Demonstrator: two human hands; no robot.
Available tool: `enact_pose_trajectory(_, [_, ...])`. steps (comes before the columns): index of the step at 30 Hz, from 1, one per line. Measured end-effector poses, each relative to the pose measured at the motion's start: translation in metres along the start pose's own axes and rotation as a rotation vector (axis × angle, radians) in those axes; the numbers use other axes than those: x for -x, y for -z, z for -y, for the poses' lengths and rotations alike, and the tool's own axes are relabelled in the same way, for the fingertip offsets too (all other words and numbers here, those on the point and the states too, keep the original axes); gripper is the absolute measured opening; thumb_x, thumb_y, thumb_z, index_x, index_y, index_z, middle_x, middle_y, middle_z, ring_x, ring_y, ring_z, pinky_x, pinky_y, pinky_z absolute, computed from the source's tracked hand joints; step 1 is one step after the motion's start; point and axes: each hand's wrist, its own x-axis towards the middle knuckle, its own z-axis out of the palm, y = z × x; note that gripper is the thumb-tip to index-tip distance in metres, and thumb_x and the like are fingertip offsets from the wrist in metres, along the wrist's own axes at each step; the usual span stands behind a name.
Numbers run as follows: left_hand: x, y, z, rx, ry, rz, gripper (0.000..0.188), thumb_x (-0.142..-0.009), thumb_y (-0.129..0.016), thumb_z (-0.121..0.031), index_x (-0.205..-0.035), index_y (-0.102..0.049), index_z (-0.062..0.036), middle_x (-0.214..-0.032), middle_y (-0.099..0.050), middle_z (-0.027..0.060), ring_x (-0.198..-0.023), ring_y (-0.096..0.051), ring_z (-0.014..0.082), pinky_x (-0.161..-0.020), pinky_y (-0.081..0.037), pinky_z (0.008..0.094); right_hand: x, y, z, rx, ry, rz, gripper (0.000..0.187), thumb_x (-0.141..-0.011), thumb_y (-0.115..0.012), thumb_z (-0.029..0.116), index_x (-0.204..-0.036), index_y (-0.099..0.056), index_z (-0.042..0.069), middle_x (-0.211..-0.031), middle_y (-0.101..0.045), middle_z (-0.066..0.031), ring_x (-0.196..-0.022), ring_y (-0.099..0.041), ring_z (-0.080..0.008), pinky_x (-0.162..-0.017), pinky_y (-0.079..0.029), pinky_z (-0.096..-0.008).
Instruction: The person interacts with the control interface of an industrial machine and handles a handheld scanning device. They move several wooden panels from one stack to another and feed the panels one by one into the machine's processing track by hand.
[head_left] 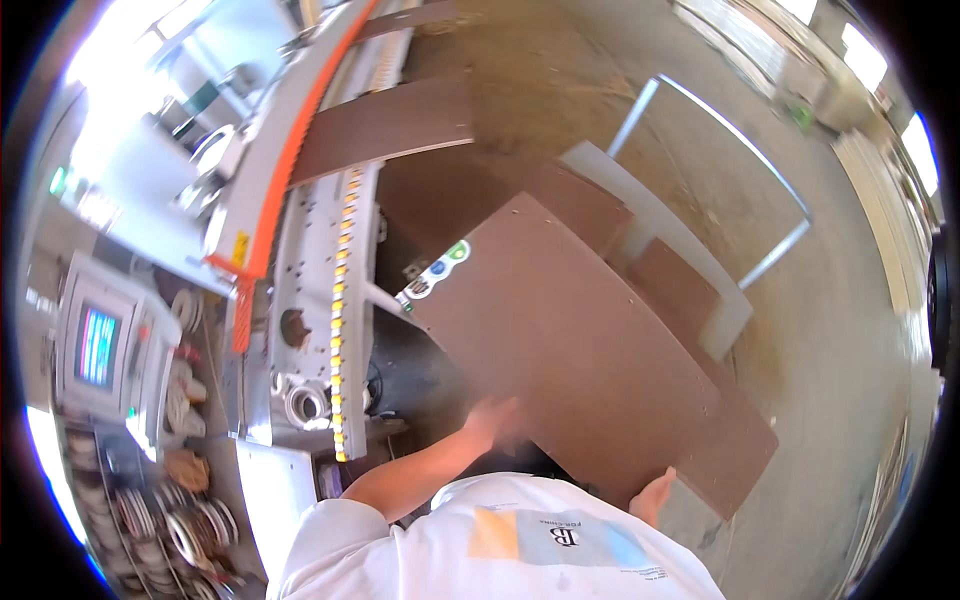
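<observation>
A large brown board point(590, 350) lies at a slant in front of me, small pale specks on its face. My right hand point(652, 495) is at its near edge, the fingers closed round that edge, partly hidden beneath it. My left hand point(495, 420) is by the board's left edge and smeared by motion, so its fingers and any contact cannot be made out. At the board's far left corner sits a control strip with round green and blue buttons point(448, 263). Further brown boards point(680, 290) lie beyond and partly under it.
To the left runs a long machine with an orange guard point(300, 150) and a row of yellow rollers point(338, 320). Another brown board point(390, 128) lies across it. A control screen point(98, 345) stands far left, above rolls of edging point(180, 520). A metal frame point(740, 105) rises beyond the boards.
</observation>
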Motion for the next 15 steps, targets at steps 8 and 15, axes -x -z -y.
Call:
enact_pose_trajectory(8, [0.060, 0.107, 0.049, 0.633, -0.180, -0.314, 0.034, -0.096, -0.070, -0.024, -0.122, -0.057, -0.0078, -0.110, -0.062, 0.0036, -0.091, -0.058, 0.0187, -0.075, -0.051, 0.0363, -0.035, -0.174, -0.017, 0.407, -0.078, 0.175, 0.063, -0.095, -0.053, 0.047, -0.123, -0.063, -0.008, -0.127, -0.066, -0.0140, -0.114, -0.062, -0.0304, -0.097, -0.049, -0.0414])
enact_pose_trajectory(15, [0.049, 0.180, 0.127, 0.749, -0.368, -0.609, 0.021, -0.097, -0.068, -0.021, -0.109, -0.056, -0.0093, -0.091, -0.052, 0.0012, -0.081, -0.056, 0.0154, -0.072, -0.053, 0.0331, 0.038, -0.259, -0.052, 0.594, -0.203, 0.591, 0.046, -0.092, -0.062, 0.039, -0.116, -0.063, 0.001, -0.111, -0.065, -0.0105, -0.096, -0.063, -0.0251, -0.083, -0.053, -0.0395])
